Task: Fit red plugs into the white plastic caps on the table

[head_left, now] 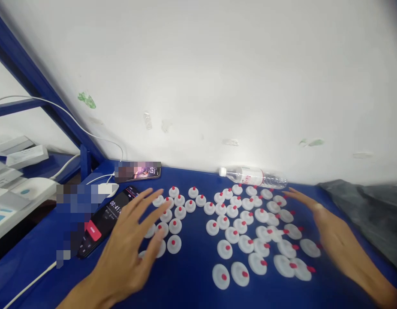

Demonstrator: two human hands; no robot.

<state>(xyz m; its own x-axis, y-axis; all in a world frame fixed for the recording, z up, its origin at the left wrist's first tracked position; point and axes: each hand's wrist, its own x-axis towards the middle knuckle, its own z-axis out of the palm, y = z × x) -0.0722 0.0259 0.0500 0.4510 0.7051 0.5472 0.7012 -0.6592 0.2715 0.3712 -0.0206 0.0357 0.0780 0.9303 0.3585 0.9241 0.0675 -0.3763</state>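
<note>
Many small white round caps with red tips stand on a blue table [192,283], in a smaller group [175,226] on the left and a larger group [240,226] on the right. My left hand [127,244] is over the left edge of the smaller group, fingers spread, holding nothing and hiding some caps. At the right edge of the larger group is my right hand [336,236], its visible fingers stretched out and nothing held. Its other fingers are hidden behind the palm.
A clear plastic bottle [250,176] lies by the white wall. Two phones [147,172] [105,219] and white cables are at the left, beside a white adapter [108,189]. White boxes [28,156] sit far left; dark grey plastic [362,214] lies right.
</note>
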